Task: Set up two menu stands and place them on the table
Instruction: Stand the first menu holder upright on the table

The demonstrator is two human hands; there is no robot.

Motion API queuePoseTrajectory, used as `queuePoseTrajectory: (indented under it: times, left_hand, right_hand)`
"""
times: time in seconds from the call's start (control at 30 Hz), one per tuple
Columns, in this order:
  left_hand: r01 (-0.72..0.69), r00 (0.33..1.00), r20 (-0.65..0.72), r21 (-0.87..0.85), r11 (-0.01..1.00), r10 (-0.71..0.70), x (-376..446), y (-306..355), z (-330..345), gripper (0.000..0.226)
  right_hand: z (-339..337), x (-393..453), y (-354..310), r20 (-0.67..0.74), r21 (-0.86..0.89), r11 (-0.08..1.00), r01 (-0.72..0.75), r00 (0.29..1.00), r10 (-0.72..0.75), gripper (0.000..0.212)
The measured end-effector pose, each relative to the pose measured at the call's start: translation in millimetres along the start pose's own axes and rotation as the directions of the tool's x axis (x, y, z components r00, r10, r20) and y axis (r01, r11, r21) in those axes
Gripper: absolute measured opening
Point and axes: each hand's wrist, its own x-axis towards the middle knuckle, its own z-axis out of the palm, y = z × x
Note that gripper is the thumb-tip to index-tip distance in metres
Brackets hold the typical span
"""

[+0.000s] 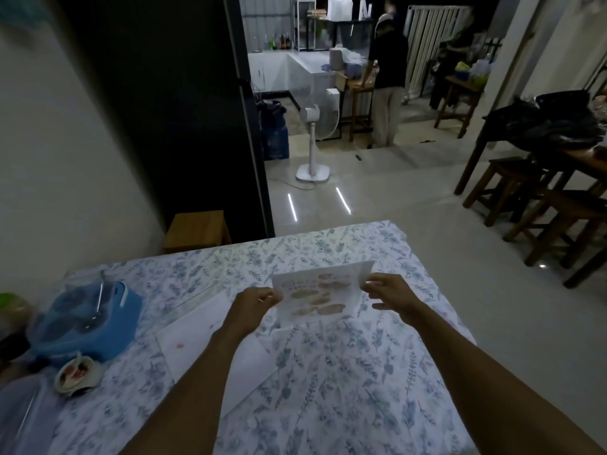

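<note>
Holding a menu card [320, 292] between left hand [254, 302] and right hand [389, 292].

The print on the white menu card with food pictures [317, 295] was too blurred to read. The left forearm hid part of the plain white sheet [197, 339]. The picture's left edge cut off the dark round container [11, 348] at the bench's left edge.

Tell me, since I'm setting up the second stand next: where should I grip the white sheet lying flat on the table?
Probably the white sheet is best pinched at its near-left corner, coming from the left: it lies flat on the tablecloth, and the left forearm covers its right part.
</note>
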Motion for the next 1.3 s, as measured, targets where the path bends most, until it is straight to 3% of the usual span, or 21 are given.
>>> queuePoseTrajectory:
  times: [0.1,0.43,0.77,0.93,1.1,1.3]
  left_hand:
    - [0.025,0.998,-0.061,0.098,0.995,-0.019,17,-2,1,0.029]
    - [0.17,0.974,-0.171,0.115,0.979,-0.149,66,4,4,0.022]
    - [0.242,0.948,-0.235,0.095,0.966,-0.214,67,9,14,0.02]
    - [0.281,0.936,-0.24,0.075,0.957,-0.256,65,15,17,0.029]
    - [0.308,0.934,-0.231,0.138,0.941,-0.272,54,13,10,0.056]
    - [0.284,0.944,-0.227,0.197,0.938,-0.238,17,-5,-11,0.058]
  right_hand:
    - [7,23,0,-0.038,-0.05,0.998,0.031,0.999,-0.032,0.017]
    - [15,88,-10,-0.007,-0.268,0.959,0.094,0.995,-0.099,0.021]
    - [12,91,0,0.033,-0.195,0.976,0.099,0.995,-0.094,0.008]
    - [11,86,-1,0.018,-0.165,0.986,0.028,1.0,-0.026,0.028]
    - [11,72,5,0.001,-0.169,0.979,-0.116,0.993,0.118,0.056]
    - [41,38,9,-0.036,-0.25,0.957,-0.147,0.989,0.143,0.076]
